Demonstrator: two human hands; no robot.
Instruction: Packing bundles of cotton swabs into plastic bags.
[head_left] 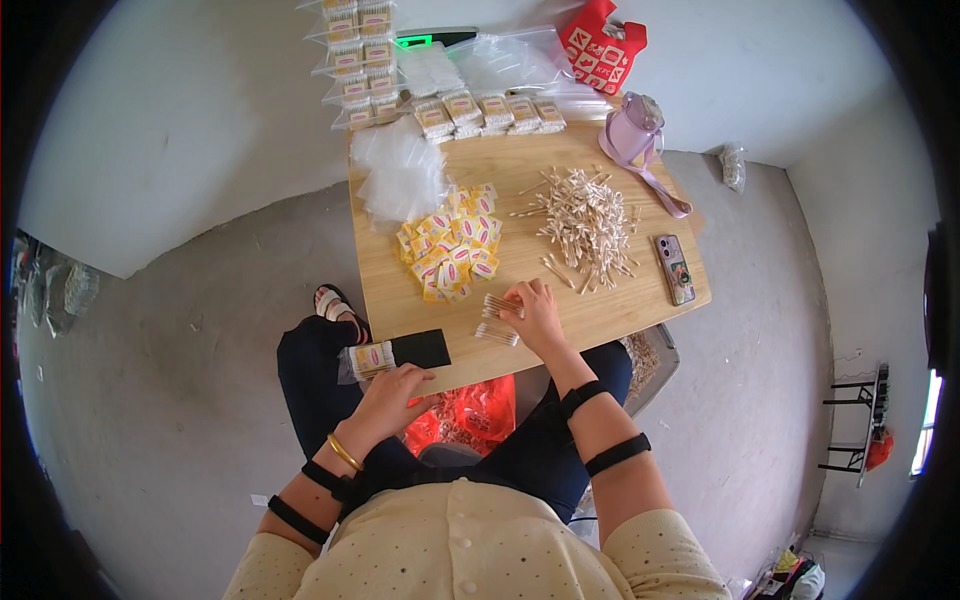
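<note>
Swab rows: 2, R hand holds upper; mob. phone: 1.

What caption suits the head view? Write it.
Right hand on a few cotton swabs, left hand beside a bagged pack, loose swabs heaped beyond.

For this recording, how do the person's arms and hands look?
The left hand and right hand are ungloved. The short sleeves are cream with dark dots. Two black straps circle each arm; a gold bangle is on the left.
</note>
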